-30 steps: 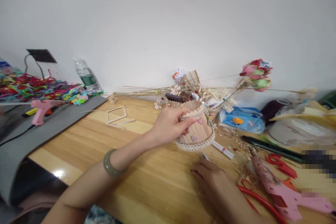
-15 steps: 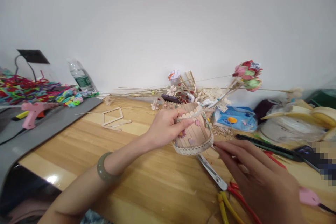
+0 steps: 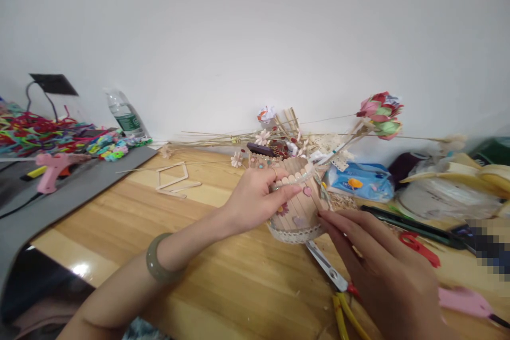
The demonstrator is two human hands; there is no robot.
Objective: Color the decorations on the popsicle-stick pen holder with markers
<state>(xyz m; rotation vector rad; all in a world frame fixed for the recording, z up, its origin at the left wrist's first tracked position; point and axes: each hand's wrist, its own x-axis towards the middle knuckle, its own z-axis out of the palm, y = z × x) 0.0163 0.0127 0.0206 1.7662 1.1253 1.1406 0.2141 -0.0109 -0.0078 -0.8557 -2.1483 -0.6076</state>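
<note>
My left hand is closed over the rim of a craft-stick cup, thumb on its outside, fingers inside or behind. The cup is tilted, with lace trim round its base and small flower and heart decorations on its wall. My right hand has its thumb and fingers pinched together against the cup's right side, just above the lace. Whatever sits between those fingertips is too small to make out. Beneath the cup and right hand lie metal scissors with red handles and a yellow-handled tool, both partly hidden.
A pink glue gun rests on the grey mat at left, near a water bottle. Craft sticks lie mid-table. Behind the cup are dried stems, paper flowers and a blue wipes pack. A dark green cutter lies at right.
The cup has shifted slightly right and down with my left hand. My right fingertips have moved slightly up and left, from the lace edge onto the cup's side.
</note>
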